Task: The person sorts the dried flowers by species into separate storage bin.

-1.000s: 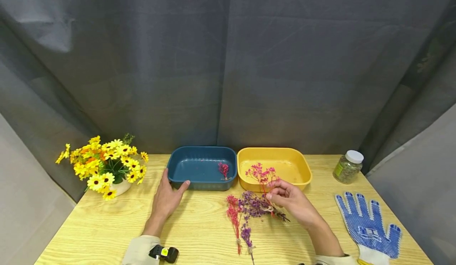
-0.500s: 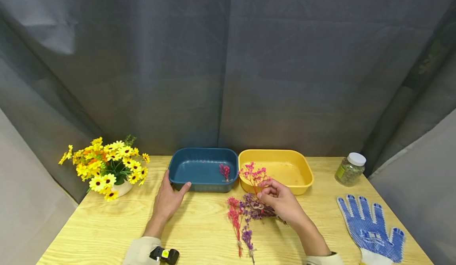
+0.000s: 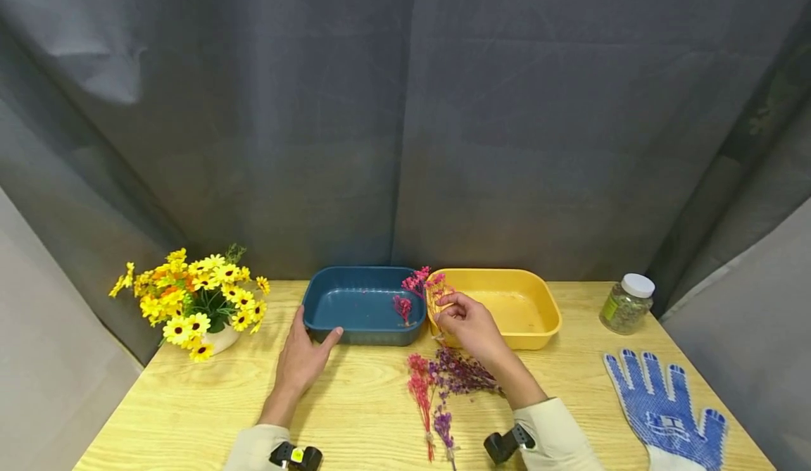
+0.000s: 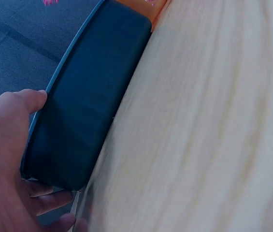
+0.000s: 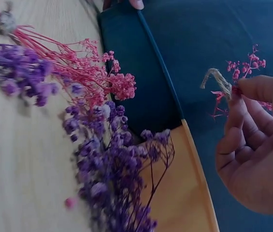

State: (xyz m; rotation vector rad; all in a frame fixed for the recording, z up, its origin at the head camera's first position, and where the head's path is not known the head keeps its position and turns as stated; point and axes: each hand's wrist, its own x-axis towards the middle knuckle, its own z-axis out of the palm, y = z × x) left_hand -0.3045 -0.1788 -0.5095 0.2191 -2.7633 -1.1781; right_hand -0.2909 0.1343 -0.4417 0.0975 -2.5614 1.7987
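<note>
My left hand holds the left end of the dark blue tray, thumb on the rim and fingers round the side. My right hand pinches a small bunch of pink dried flowers by its stems, raised over where the blue and yellow trays meet. In the right wrist view, a loop of twine sticks out at the fingertips. A short pink sprig lies inside the blue tray. On the table in front are a pink bunch, a purple bunch and a smaller purple sprig.
The yellow tray stands right beside the blue one. Farther right are a white-lidded jar and a blue dotted glove. A pot of yellow flowers stands on the left. A grey curtain hangs behind.
My right hand has moved left and up with the pink flowers, from above the purple bunch to the trays. My left hand stays at the blue tray.
</note>
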